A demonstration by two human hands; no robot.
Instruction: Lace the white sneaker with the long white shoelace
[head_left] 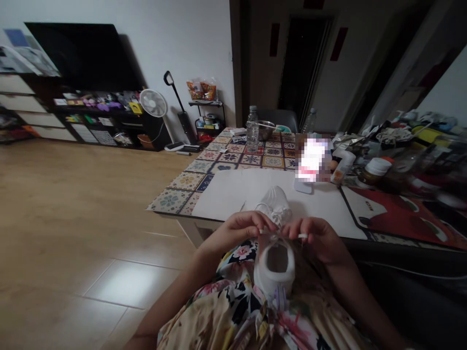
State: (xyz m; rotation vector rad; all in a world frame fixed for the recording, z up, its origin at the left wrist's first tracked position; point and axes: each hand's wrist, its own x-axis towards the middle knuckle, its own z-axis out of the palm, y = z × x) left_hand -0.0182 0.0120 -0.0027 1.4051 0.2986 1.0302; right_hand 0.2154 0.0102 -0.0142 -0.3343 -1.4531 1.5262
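Pinching shoelace in left hand and right hand, white sneaker just below in lap.

The person wears a cream garment printed with pink-and-black flowers.

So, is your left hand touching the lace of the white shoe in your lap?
Touching. The head view shows the left hand pinching the white lace in its fingertips, just above the opening of the white shoe.
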